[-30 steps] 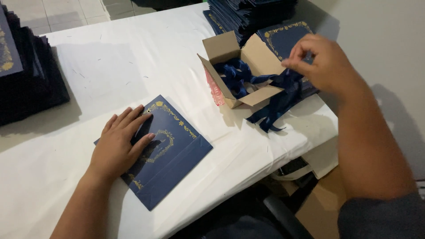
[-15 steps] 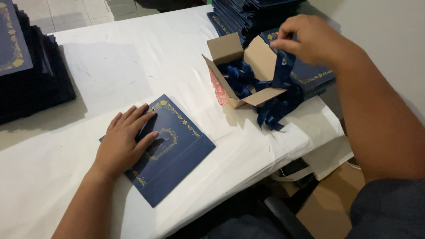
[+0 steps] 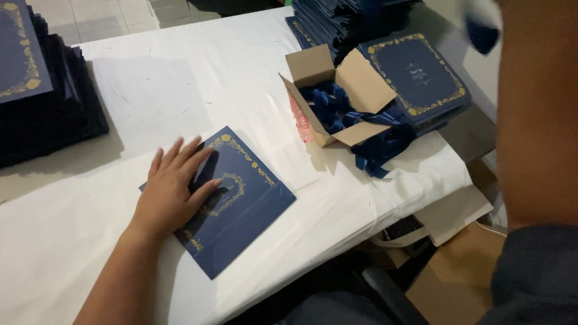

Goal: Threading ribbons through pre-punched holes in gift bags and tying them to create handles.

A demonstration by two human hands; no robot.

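Two hands differ: the left hand (image 3: 171, 192) lies spread flat, pinning the navy card (image 3: 241, 210) to the tabletop (image 3: 180, 78); the right arm rises, its hand unseen, ribbon box (image 3: 337, 96) beyond.

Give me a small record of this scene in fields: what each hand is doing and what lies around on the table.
left hand: left hand lies flat, fingers spread, on the navy folder
navy folder: navy folder with gold ornament, flat on the white table
right hand: raised close to the camera at the top right edge, hand itself out of view; a bit of blue ribbon shows there
cardboard box: cardboard box open, with blue ribbons spilling over its edge
stacks: folder stack behind the box, dark stack at far left
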